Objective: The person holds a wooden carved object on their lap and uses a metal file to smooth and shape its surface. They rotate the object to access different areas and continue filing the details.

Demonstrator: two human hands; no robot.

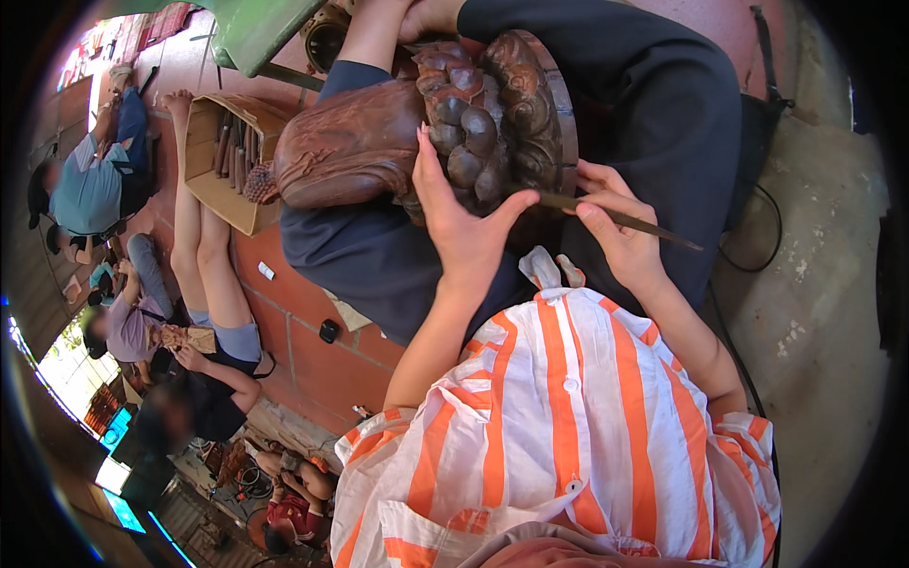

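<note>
A dark brown carved wooden statue [355,142] lies on its side across my lap. Its knobbly head end points left, and its petal-carved base [464,133] is on the right. My left hand [464,213] lies against the carved petals with its fingers stretched out, and its thumb reaches to the near end of a slim file-like tool [653,230]. In my right hand [620,222] that tool is gripped between thumb and fingers, its tapered end sticking out to the right. The tool's other end meets the carving beside the base, partly hidden.
To the left stands an open cardboard box [213,194] holding several slim tools. Several people sit on the tiled floor [303,364] at the left, one with a small carving. A black cable [729,331] runs along my right side. A green plastic seat [260,33] is at the top.
</note>
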